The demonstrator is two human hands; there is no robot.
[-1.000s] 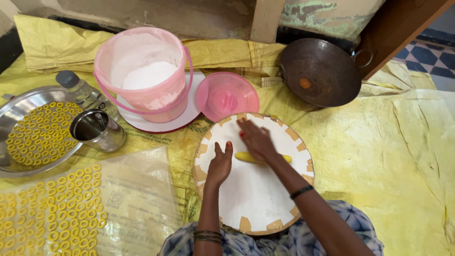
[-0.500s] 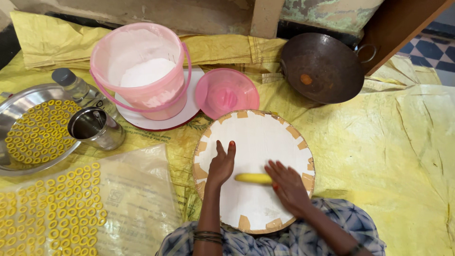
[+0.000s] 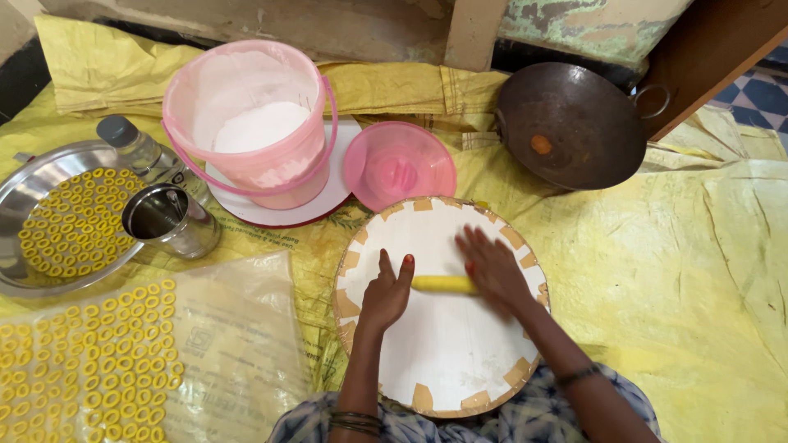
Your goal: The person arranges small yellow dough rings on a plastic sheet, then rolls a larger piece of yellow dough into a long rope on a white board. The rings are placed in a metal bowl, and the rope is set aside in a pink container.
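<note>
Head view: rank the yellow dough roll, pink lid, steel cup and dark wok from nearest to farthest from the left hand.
From the left hand:
1. Yellow dough roll, touching its fingertips, on the round board.
2. Pink lid, just beyond the board.
3. Steel cup, off to the left by the steel plate.
4. Dark wok, far upper right.

A yellow dough roll (image 3: 444, 285) lies crosswise on the round white board (image 3: 443, 361)

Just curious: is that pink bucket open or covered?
Open. The pink bucket shows white powder inside; its pink lid lies beside it.
</note>
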